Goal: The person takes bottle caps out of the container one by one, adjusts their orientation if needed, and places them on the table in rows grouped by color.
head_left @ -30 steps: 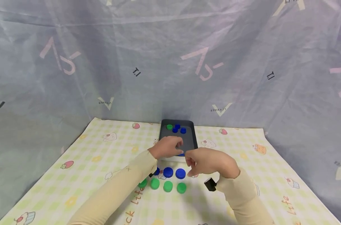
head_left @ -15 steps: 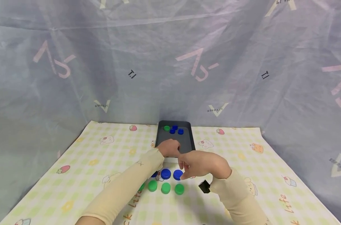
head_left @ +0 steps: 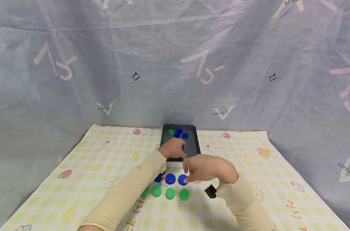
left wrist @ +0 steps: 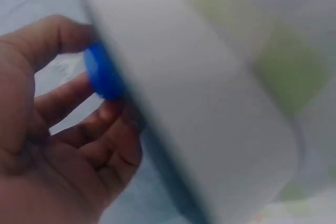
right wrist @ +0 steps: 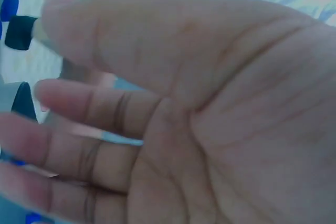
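Left hand [head_left: 172, 148] pinching one blue cap [left wrist: 103, 72]; right hand [head_left: 208, 167] empty, loose. Cloth [head_left: 85, 186]: four green caps [head_left: 170, 193], apparently three blue caps [head_left: 170, 178].

Gry printed curtain [head_left: 163, 89] at bk; grn-chk tblcloth [head_left: 48, 195].

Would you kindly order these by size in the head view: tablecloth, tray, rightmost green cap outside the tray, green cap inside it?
1. Tablecloth
2. Tray
3. Rightmost green cap outside
4. Green cap inside
It sits farther from the camera, so true cap sizes are unsure.
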Tool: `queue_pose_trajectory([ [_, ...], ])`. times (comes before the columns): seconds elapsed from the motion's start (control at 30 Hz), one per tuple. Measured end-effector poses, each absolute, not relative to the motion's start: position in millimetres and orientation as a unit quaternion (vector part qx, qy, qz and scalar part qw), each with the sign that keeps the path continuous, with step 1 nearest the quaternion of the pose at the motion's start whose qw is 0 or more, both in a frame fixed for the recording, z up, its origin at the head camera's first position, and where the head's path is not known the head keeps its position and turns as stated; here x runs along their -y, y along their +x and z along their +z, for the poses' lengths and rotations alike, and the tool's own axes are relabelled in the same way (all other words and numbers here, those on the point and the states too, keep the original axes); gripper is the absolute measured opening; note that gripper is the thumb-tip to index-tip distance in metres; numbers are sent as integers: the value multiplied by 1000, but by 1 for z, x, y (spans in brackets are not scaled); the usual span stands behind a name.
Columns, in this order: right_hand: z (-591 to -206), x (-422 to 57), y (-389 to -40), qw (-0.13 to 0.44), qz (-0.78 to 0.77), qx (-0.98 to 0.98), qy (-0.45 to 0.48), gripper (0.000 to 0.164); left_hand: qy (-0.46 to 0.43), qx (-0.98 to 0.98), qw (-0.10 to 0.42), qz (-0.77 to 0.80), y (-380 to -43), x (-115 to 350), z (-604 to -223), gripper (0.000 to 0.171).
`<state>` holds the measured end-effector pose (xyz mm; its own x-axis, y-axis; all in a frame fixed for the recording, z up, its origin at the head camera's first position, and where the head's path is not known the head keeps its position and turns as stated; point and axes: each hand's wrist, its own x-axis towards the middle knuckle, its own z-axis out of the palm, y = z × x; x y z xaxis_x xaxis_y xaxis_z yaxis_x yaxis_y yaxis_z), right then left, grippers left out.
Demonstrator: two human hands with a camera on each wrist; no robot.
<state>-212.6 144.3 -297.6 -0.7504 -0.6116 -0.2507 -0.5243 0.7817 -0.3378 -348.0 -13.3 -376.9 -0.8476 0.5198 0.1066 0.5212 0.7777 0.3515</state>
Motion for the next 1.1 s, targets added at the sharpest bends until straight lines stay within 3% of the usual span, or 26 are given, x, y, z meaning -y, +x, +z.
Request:
queue_pose_trajectory([
  [0.17,-291,-147,-215,146,-156,-915,-343,13,-286,908,79,-295,-333,35,-335,17],
  [0.37,-287,-149,-211,129,-196,-897,-375,9,-365,811,236,-393,-299,68,-298,23],
  [0.47,-287,-149,-209,114,-203,-890,-392,9,-398,776,288,-396,-274,82,-292,26],
  [0.73,-280,-146,-210,63,-235,-868,-434,12,-487,753,291,-333,-212,98,-270,34],
  [0.9,-276,-151,-204,49,-295,-848,-439,15,-512,738,300,-323,-205,97,-267,37],
  [1.1,-271,-153,-201,-10,-314,-840,-442,21,-522,721,319,-327,-209,96,-270,36],
])
